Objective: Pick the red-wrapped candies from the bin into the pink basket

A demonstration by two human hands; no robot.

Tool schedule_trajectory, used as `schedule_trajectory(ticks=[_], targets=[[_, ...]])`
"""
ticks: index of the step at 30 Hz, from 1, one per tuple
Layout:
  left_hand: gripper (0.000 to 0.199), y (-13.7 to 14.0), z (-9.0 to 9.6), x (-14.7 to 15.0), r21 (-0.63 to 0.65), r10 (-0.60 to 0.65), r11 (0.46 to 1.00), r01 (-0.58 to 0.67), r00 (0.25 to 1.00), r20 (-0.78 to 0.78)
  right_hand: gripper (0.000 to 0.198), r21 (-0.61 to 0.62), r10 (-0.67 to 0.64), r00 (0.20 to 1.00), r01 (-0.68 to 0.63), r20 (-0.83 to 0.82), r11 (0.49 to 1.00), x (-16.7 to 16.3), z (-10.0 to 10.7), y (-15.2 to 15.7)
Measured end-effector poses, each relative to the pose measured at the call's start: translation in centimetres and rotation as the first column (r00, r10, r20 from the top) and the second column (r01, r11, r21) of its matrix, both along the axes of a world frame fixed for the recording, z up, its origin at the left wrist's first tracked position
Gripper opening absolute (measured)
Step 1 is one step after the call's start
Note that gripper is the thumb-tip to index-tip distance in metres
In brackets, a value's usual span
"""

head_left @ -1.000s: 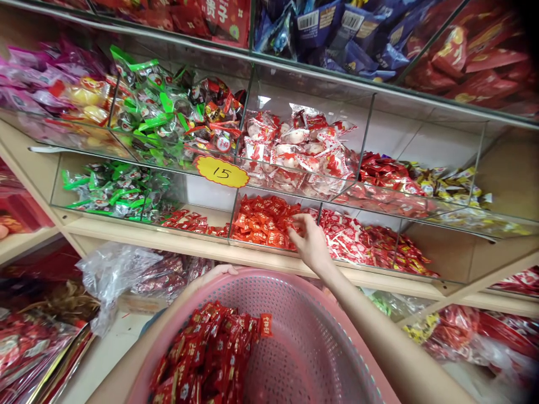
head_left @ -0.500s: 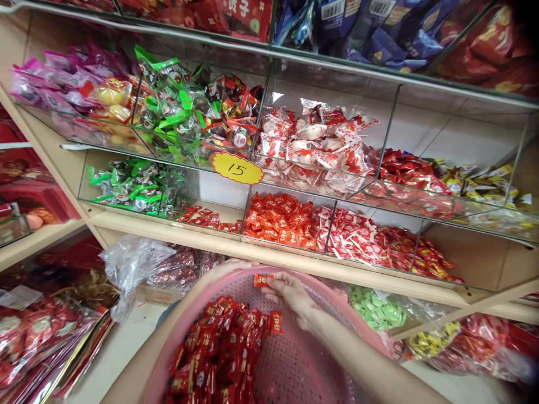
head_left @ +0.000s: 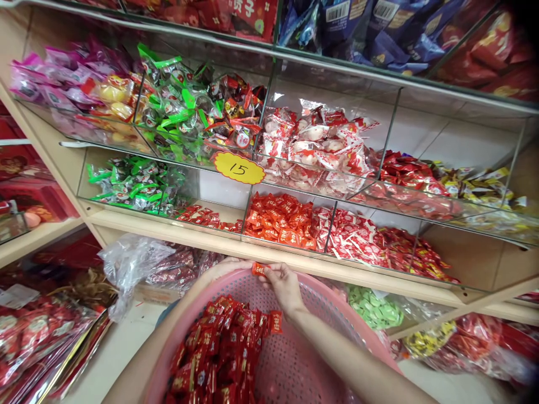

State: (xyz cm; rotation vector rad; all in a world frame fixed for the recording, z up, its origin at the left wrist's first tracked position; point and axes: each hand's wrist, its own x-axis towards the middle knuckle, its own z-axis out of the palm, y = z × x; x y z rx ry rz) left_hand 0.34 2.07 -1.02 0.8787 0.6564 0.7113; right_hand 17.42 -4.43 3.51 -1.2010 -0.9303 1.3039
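A pink perforated plastic basket (head_left: 311,348) stands in front of me, tilted toward me. Dark-red wrapped candies (head_left: 219,348) are heaped in its left half, and one orange-red candy (head_left: 275,322) lies at the right edge of that heap. My left hand (head_left: 225,268) grips the basket's far rim from outside, its fingers partly hidden. Over the same rim, my right hand (head_left: 284,285) pinches a small orange-red wrapped candy (head_left: 258,269) between thumb and fingers. Directly behind, a bin holds similar orange-red candies (head_left: 280,221).
Clear-walled shelf bins hold green-wrapped sweets (head_left: 138,185), red-and-white packets (head_left: 356,238) and other candies. A yellow price tag (head_left: 240,168) marked 15 hangs on the shelf. Below are plastic bags (head_left: 135,264), a green packet bag (head_left: 374,307) and a wooden ledge (head_left: 202,241).
My right hand has moved slightly up and left with the candy, bringing it to the basket's far rim near my left hand. The heap looks unchanged.
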Motion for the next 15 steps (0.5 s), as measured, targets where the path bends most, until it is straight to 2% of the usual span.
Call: schedule_trajectory(ticks=[3, 9, 15], targets=[[0.030, 0.1, -0.1, -0.1, 0.005, -0.007, 1.000, 0.007, 1.000, -0.029, 0.048, 0.022, 0.006, 1.000, -0.006, 0.016, 1.000, -0.5, 0.2, 0.0], [0.035, 0.2, 0.5, -0.5, 0.005, 0.030, 1.000, -0.030, 0.979, -0.202, 0.053, -0.006, -0.003, 1.000, 0.003, 0.020, 1.000, -1.2, 0.0, 0.0], [0.038, 0.2, 0.3, -0.7, 0.058, 0.024, 0.998, -0.012, 0.978, -0.205, 0.058, -0.055, 0.000, 1.000, 0.000, 0.009, 0.999, -0.9, -0.5, -0.1]])
